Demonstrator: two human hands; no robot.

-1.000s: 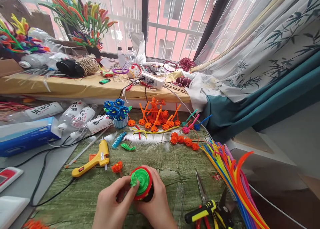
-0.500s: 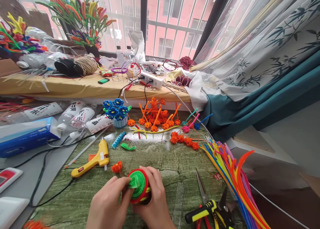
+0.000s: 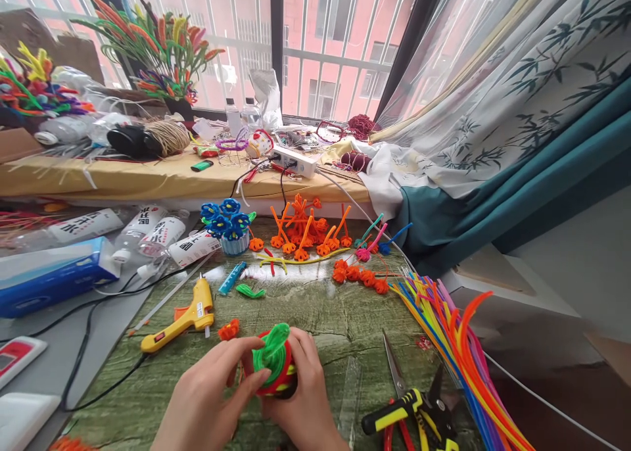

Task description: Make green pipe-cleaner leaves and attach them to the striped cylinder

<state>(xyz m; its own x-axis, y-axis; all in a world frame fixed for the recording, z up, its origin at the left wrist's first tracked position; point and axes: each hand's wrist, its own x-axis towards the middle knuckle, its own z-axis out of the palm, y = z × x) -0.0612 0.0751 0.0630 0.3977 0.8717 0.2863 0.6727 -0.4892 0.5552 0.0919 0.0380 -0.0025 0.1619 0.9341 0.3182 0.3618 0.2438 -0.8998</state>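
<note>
A small round pot (image 3: 287,371) made of red and yellow pipe cleaner, its top filled with a coiled green disc, is tilted towards me. My right hand (image 3: 308,395) is wrapped round its right side and bottom, gripping it. A green pipe-cleaner leaf (image 3: 277,338) stands out from the disc. At the left of the pot, my left hand (image 3: 211,385) has its thumb and forefinger apart, their tips touching the green top. Just beyond that hand lies an orange pipe-cleaner flower (image 3: 229,329). Another green leaf (image 3: 250,291) lies further back on the table.
To the left lies a yellow glue gun (image 3: 190,316) with its cord. Scissors (image 3: 394,365), black-and-yellow pliers (image 3: 428,408) and a clear ruler (image 3: 350,398) are at the right, beside bundled pipe cleaners (image 3: 458,346). Orange flowers (image 3: 300,231) and a blue flower pot (image 3: 234,240) stand behind.
My left thumb and forefinger have parted from their pinch on the green leaf. The leaf now sticks up above the disc. My right hand keeps hold of the pot.
</note>
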